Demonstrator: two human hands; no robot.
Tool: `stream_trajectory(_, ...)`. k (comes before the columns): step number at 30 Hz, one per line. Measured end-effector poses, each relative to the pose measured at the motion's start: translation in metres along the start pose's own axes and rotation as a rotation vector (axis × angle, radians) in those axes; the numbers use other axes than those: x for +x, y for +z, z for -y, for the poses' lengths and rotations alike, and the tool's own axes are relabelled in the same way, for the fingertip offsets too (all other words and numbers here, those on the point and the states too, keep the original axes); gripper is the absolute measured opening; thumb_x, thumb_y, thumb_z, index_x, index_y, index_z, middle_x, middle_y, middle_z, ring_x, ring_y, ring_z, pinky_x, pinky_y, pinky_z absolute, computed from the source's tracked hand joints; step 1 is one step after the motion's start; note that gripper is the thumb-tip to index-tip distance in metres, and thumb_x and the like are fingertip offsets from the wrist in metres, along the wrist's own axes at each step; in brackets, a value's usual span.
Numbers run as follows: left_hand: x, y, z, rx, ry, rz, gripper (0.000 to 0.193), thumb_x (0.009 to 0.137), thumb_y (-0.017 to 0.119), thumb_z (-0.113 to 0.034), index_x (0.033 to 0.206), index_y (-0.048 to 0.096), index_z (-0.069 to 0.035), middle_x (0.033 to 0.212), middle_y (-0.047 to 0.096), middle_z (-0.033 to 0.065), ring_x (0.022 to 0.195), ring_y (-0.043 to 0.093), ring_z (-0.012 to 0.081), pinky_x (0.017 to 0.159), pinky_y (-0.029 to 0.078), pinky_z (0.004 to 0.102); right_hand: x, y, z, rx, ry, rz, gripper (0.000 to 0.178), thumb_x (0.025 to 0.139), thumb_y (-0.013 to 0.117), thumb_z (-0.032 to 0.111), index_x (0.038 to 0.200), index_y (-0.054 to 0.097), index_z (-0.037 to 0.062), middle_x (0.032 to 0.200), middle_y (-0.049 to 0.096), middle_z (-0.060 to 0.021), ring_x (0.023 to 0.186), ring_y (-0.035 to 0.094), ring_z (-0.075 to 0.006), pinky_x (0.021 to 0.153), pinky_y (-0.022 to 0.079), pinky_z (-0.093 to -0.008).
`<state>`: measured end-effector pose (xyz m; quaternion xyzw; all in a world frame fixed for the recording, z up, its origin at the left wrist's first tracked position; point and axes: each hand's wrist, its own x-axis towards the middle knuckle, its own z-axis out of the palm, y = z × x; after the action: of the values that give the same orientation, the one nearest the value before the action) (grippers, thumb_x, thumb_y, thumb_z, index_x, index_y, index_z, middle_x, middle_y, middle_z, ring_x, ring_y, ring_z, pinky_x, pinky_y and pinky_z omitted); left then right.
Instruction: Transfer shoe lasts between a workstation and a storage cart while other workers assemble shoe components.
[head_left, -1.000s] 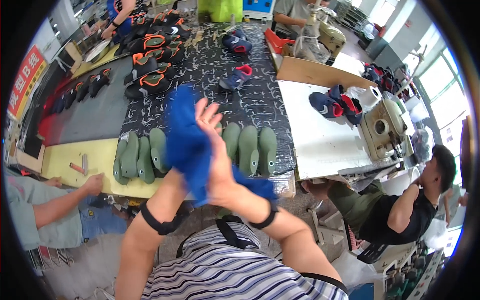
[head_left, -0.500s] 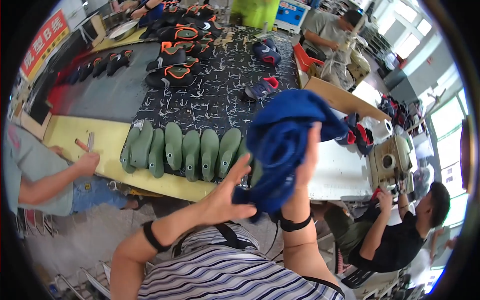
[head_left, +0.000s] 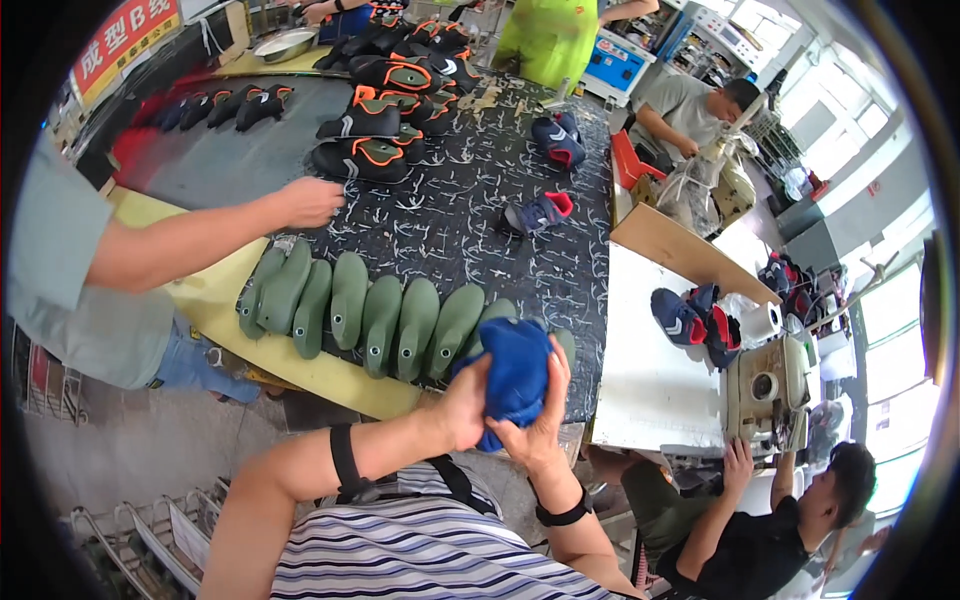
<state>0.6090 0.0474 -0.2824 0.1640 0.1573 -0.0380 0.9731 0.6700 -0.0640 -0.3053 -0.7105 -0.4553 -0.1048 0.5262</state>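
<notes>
A bunched blue cloth (head_left: 516, 372) is squeezed into a compact bundle between my two hands, over the near edge of the table. My left hand (head_left: 462, 402) presses its left side, and my right hand (head_left: 541, 422) wraps its right and lower side with the thumb in front. Just beyond the bundle, several green shoe lasts (head_left: 384, 318) stand in a row along the table's near edge. The cloth and my hands partly cover the lasts at the row's right end.
A co-worker's hand (head_left: 316, 202) reaches over the dark table (head_left: 440, 225) from the left. Black-and-orange shoes (head_left: 365, 155) are piled farther back, and navy shoes (head_left: 540, 213) lie to the right. One person sits by a sewing machine (head_left: 765, 385) at right; another works at the far right.
The blue cloth has come down and been gathered smaller; my left hand has closed onto it. The co-worker's arm at left has stretched out over the table.
</notes>
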Motion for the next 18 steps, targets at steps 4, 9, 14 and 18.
stream_trajectory(4,0.004,0.003,0.012,0.256,-0.093,0.314,0.041,0.093,0.035,-0.030,0.125,0.039,-0.003,0.122,0.046,0.0067,0.111,0.045,0.0130,0.097,0.035,0.0293,-0.008,-0.008,-0.022,-0.055,-0.132,-0.343,0.067,0.064,0.074,0.023,0.117,0.040,-0.0021,0.103,0.052,-0.0206,0.090,0.054,-0.0333,0.084,0.042,-0.0409)
stream_trajectory(9,-0.006,0.013,0.012,1.176,-0.008,0.834,0.064,0.087,0.050,-0.034,0.134,0.024,0.001,0.142,0.005,0.0232,0.133,0.003,0.0273,0.106,0.011,0.0363,0.033,-0.078,-0.054,-0.216,0.216,-0.632,0.037,0.076,0.062,0.000,0.111,0.051,-0.0009,0.102,0.057,-0.0096,0.091,0.053,-0.0194,0.085,0.041,-0.0344)
stream_trajectory(14,-0.044,-0.024,-0.034,0.754,-0.047,0.518,0.057,0.085,0.057,-0.022,0.131,0.031,-0.001,0.124,0.047,0.0142,0.102,0.052,0.0153,0.091,0.038,0.0280,0.031,-0.136,-0.080,-0.834,-0.023,-0.438,0.041,0.077,0.060,0.023,0.107,0.054,-0.0038,0.099,0.058,-0.0192,0.088,0.057,-0.0281,0.079,0.045,-0.0357)
stream_trajectory(18,-0.097,-0.099,-0.041,0.661,0.272,0.060,0.057,0.085,0.054,-0.032,0.129,0.036,0.000,0.114,0.053,0.0075,0.089,0.055,0.0130,0.074,0.042,0.0240,0.020,-0.109,-0.084,-0.975,0.312,0.471,0.069,0.075,0.059,0.051,0.106,0.053,-0.0103,0.093,0.056,-0.0324,0.083,0.059,-0.0357,0.072,0.048,-0.0427)
